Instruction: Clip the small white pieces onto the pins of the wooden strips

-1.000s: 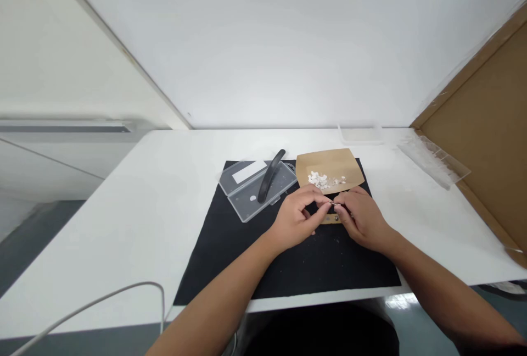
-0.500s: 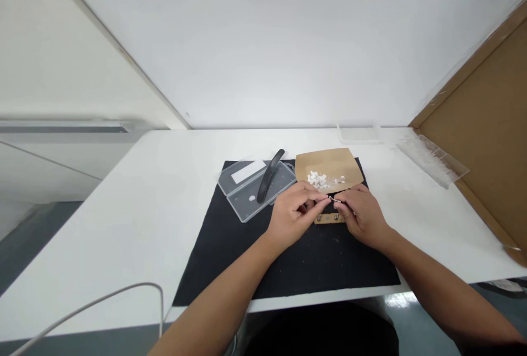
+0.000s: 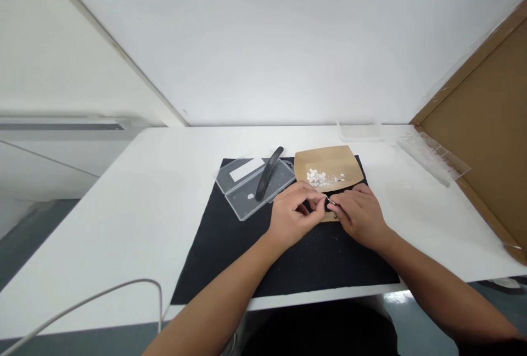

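white table (image 3: 135,218) | black mat (image 3: 230,257) on it | white wall (image 3: 263,43) behind | cardboard panel (image 3: 486,142) at right | left hand (image 3: 293,216) and right hand (image 3: 359,217) both pinch tiny metal piece (image 3: 330,200)

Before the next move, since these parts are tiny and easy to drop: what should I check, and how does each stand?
1. Small metal piece pinched between left hand and right hand: ok.
2. Both hands over the black mat: ok.
3. White bits on the brown paper: ok.
4. Black curved tool on the clear plastic case, clear of hands: ok.
5. Which way the piece points: cannot tell.
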{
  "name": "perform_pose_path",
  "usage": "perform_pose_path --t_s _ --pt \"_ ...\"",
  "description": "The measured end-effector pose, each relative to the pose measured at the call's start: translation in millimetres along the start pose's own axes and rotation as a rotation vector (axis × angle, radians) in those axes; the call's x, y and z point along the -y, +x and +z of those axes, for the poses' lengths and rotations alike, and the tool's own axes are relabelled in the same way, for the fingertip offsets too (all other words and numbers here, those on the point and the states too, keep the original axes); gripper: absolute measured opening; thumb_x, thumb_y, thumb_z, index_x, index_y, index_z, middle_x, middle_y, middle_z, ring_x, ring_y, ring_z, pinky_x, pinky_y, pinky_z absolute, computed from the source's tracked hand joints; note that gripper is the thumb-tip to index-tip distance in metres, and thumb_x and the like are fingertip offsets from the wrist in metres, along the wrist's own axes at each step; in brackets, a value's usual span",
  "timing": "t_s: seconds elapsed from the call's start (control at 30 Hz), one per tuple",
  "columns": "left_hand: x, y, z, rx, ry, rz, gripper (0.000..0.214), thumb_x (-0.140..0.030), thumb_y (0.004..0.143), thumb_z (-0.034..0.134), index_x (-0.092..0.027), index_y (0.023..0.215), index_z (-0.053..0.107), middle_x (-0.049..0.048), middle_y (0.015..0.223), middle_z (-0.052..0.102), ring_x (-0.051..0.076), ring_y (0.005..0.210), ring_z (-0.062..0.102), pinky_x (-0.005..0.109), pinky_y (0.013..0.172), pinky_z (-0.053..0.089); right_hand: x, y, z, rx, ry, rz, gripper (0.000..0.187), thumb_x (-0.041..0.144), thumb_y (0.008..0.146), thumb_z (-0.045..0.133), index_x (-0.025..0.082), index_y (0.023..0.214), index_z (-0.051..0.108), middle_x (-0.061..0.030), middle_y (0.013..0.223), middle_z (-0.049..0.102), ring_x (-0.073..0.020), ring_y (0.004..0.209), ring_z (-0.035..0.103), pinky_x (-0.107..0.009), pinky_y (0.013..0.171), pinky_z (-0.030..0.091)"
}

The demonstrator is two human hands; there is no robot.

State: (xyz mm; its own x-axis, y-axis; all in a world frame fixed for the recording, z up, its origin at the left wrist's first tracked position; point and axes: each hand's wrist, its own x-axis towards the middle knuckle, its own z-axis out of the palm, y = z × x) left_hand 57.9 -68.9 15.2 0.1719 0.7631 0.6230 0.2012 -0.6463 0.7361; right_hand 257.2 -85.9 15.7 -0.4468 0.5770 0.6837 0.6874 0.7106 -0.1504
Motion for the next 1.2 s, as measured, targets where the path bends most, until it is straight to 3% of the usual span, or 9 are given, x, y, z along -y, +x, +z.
perform_pose_path --t_s 0.4,0.73,1.0,1.2 --pt "-4.8 -0.7 0.7 0.019 0.016 -0.079 0.007 -0.015 0.086 0.073 -0.016 0.087 0.080 0.0048 0.081 0.072 0.008 0.061 0.062 0.010 0.044 0.049 1.4 2.9 -6.9 0.045 -0.085 -0.028 0.013 0.023 0.108 0.059 0.021 0.096 0.063 0.0013 0.069 0.067 -0.0152 0.062 0.055 -0.034 0.073 0.033" --pt "-7.8 -2.2 4.2 -0.034 0.025 -0.100 0.006 -0.012 0.082 0.074 -0.015 0.081 0.078 0.0040 0.080 0.069 0.008 0.060 0.062 0.012 0.043 0.050 4.0 4.3 -7.6 0.064 -0.083 -0.036 0.016 0.023 0.109 0.058 0.020 0.094 0.064 0.0030 0.067 0.064 -0.0133 0.060 0.052 -0.035 0.071 0.032" --pt "-11.0 -0.3 1.3 0.005 -0.150 -0.271 0.004 -0.015 0.082 0.076 -0.016 0.079 0.078 0.0038 0.079 0.069 0.008 0.058 0.061 0.011 0.040 0.046 5.2 0.0 -5.5 0.055 0.124 0.080 0.016 0.023 0.110 0.054 0.020 0.099 0.064 0.0004 0.076 0.074 -0.0137 0.063 0.059 -0.035 0.072 0.035" --pt "-9.1 -2.0 0.4 0.037 -0.345 -0.419 0.010 -0.023 0.084 0.079 -0.013 0.081 0.079 0.0035 0.082 0.067 0.007 0.049 0.062 0.015 0.038 0.055 8.4 2.5 -9.5 0.188 0.344 0.288 0.028 0.031 0.113 0.048 0.022 0.092 0.065 0.0038 0.069 0.070 -0.0132 0.058 0.056 -0.035 0.074 0.039"
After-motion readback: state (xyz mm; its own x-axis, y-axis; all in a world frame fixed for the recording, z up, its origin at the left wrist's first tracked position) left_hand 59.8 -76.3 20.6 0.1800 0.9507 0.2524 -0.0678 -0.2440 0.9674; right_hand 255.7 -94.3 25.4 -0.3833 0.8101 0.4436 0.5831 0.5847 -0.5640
